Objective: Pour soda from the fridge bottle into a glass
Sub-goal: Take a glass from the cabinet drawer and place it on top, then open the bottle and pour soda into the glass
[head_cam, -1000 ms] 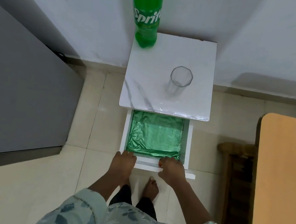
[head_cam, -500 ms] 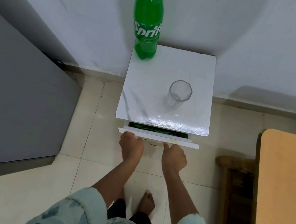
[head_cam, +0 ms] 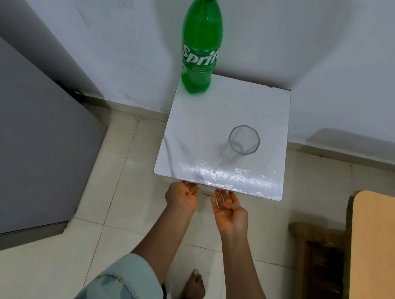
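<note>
Beyond both hands' empty, loosely spread fingers [head_cam: 220, 197], the capped bottle [head_cam: 201, 40] stands upright at the table's [head_cam: 193, 129] far-left corner, nearer the left hand [head_cam: 181, 197] than the right hand [head_cam: 230, 213], the glass [head_cam: 242, 142] between.

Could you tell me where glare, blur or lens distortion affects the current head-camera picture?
Head view: a bright glare band lies along the near edge of the white table top; the left hand and right hand look slightly motion-blurred; the wide-angle lens makes the walls lean and the green soda bottle tilt; the clear glass is faint against the white surface.
</note>
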